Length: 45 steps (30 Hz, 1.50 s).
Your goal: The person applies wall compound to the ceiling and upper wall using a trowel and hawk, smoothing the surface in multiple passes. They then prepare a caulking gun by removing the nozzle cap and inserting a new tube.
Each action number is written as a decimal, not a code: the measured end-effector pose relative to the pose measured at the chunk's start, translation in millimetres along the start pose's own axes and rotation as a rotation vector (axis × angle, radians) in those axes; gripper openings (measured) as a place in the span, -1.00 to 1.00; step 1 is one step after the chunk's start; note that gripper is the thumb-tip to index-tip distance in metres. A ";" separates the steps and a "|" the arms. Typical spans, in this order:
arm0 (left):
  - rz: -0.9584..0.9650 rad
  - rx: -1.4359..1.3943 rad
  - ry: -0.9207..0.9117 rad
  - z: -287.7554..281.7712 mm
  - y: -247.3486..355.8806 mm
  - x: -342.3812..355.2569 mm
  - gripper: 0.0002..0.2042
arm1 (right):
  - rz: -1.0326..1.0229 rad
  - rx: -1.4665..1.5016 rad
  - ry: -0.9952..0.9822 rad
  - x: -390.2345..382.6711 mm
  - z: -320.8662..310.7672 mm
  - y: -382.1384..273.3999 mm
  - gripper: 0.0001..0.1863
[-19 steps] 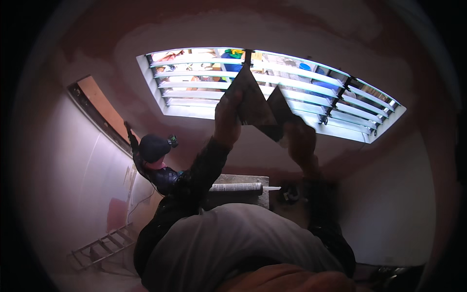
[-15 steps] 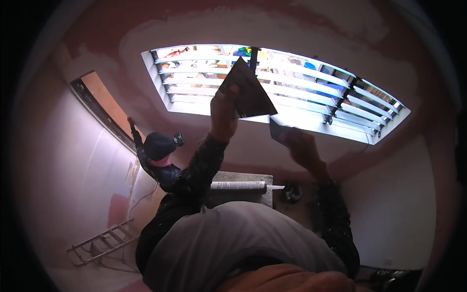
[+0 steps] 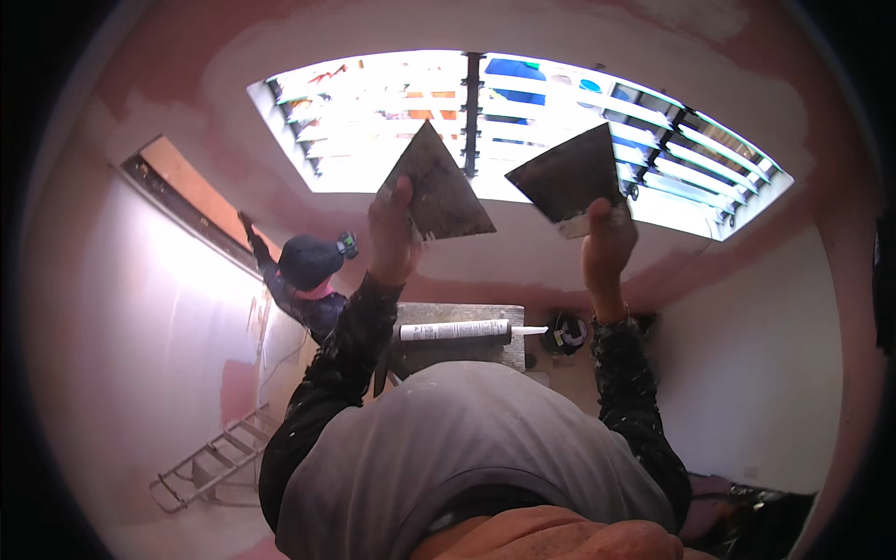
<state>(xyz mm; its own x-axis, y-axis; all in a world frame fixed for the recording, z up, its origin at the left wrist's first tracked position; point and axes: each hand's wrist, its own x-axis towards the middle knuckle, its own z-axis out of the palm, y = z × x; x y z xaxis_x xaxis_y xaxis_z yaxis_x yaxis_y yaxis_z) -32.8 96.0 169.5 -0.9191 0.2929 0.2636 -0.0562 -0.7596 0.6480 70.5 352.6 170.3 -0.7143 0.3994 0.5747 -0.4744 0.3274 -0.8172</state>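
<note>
My left hand [image 3: 392, 238] is closed on a putty knife [image 3: 446, 191] with a wide, smeared metal blade, its thumb lying against the blade. A second putty knife [image 3: 571, 177], darker and broad, is gripped in my right hand [image 3: 609, 257], with pale filler along its lower edge. Both blades are raised in front of the louvred window [image 3: 705, 207] and stand apart from each other. Whether either blade touches the wall, I cannot tell. The handles are mostly hidden by my fingers.
Below my arms, a sealant cartridge [image 3: 457, 331] with a white nozzle lies on a worn wooden board [image 3: 509, 353]. A co-worker in a dark cap [image 3: 306, 261] reaches toward an opening [image 3: 187, 191] at left. A ladder [image 3: 219, 457] stands lower left; a dark round object [image 3: 564, 332] sits below.
My right hand has risen and turned its putty knife so the whole blade shows. The left putty knife has shifted slightly left and down. The two blades have moved apart.
</note>
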 end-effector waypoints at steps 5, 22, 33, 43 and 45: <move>0.109 0.180 0.067 -4.7 -8.0 4.7 -0.68 | -0.685 -0.675 -0.598 -13.3 15.7 24.9 -0.72; 0.094 0.953 -0.574 -51.6 -12.7 -21.9 -0.66 | 0.567 0.176 -0.478 -18.8 -20.3 85.7 -0.61; -0.519 0.658 -0.139 -37.7 -12.4 -24.2 -0.72 | -0.496 -0.891 -0.499 -76.6 0.6 22.6 -0.64; -0.773 0.471 -0.057 -171.1 -63.3 -35.0 -0.70 | -0.407 -0.920 0.581 45.1 -209.9 -57.5 -0.76; -0.921 0.374 0.008 -195.1 -71.0 -42.8 -0.69 | -0.452 -0.858 0.771 61.2 -263.8 -126.6 -0.64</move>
<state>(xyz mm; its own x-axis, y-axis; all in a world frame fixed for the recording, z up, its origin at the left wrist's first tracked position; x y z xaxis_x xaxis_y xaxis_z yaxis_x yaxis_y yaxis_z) -65.5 24.1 -27.2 -0.5812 0.6716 -0.4595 -0.6240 -0.0053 0.7814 222.6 561.5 320.6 0.0528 0.4094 0.9108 0.0985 0.9055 -0.4127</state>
